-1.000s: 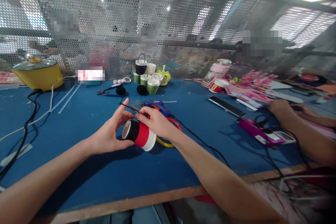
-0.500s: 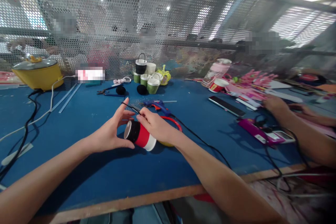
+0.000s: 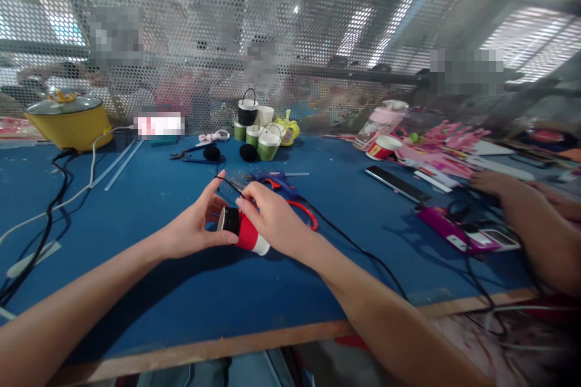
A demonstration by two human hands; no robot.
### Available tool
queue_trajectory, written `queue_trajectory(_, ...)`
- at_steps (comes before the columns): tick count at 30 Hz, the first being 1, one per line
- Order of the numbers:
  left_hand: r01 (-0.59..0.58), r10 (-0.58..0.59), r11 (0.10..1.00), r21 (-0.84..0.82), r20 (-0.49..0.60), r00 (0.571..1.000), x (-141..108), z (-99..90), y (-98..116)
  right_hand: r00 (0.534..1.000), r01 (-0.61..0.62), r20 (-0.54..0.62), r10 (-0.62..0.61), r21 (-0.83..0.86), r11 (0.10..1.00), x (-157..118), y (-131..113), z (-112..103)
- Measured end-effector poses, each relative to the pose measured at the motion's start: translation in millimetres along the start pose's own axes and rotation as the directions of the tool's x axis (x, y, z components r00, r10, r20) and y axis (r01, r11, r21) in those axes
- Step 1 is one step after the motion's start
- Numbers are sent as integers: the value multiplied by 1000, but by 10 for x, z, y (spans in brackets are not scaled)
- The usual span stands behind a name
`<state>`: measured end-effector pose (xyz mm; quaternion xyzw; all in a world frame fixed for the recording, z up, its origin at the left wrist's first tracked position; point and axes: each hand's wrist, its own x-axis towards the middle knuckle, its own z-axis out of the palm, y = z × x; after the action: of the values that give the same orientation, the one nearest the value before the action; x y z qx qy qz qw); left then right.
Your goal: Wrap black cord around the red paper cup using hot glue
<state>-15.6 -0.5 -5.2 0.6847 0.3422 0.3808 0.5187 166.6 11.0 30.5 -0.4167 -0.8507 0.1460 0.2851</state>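
Cup (image 3: 249,234) tilted over blue surface (image 3: 172,308), between the hands. Left hand (image 3: 193,227): fingers round black end. Right hand (image 3: 275,214): fingers pinching black cord (image 3: 227,182). Probably light, dentable; best held gently near rim.

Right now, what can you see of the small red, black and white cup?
The paper-looking cup shows, left to right, black, red and white bands. It tilts sideways, above or on the blue tabletop; I cannot tell which. The left hand has a thumb across it; the right hand covers its upper right.
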Motion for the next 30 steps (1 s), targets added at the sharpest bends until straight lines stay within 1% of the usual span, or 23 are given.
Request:
queue_trajectory(4, -23, 23, 1000, 10, 8, 1000, -8, 2, 9, 1000, 8, -8, -7, 86, 996, 7, 15, -12)
queue_trajectory(9, -57, 56, 998, 36, 23, 998, -18, 11, 24, 1000, -12, 22, 9, 133, 991, 22, 20, -8)
queue_trajectory(11, -71, 70, 996, 51, 18, 997, -20, 9, 27, 998, -37, 49, 30, 140, 990, 21, 25, -8)
queue_trajectory(15, -72, 72, 995, 61, 14, 997, -14, 8, 38, 989, -108, 110, 95, 115, 987, 14, 25, -8)
queue_trajectory(20, -72, 71, 995, 65, 12, 997, -4, 13, 26, 992, -89, 93, 82, 64, 994, 21, 15, 15)
queue_trajectory(24, -28, 27, 998, 51, 27, 999, -4, 12, 22, 996, -54, 76, 51, 45, 998, 17, 26, 60)
queue_trajectory(30, 127, -126, 991, 39, -29, 992, 0, 26, 108, 999, -19, 43, 19, 2, 1000, -13, 8, 107)
